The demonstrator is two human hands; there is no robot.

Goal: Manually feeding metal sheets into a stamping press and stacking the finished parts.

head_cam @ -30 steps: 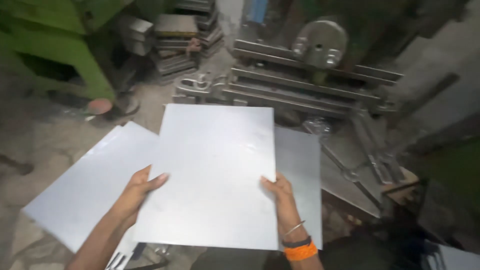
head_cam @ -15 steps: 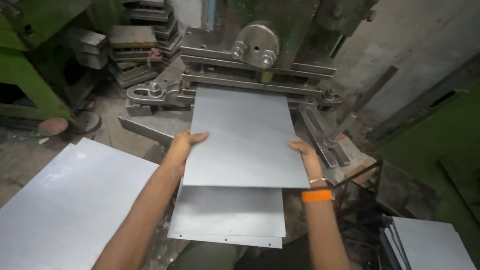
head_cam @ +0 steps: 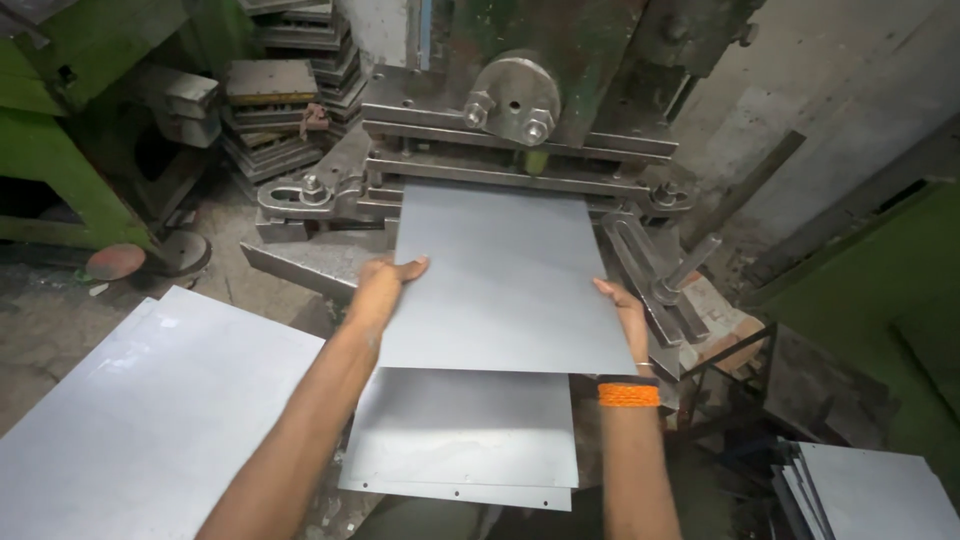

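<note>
Gripping grey metal sheet (head_cam: 505, 275), both hands.

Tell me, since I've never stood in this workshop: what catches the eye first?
A grey metal sheet at centre, gripped at its sides by the left hand and right hand, its far edge under the green press. Another sheet lies below it.

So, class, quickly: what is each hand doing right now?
Left hand: gripping the metal sheet by its left edge.
Right hand: gripping its right edge.
</note>
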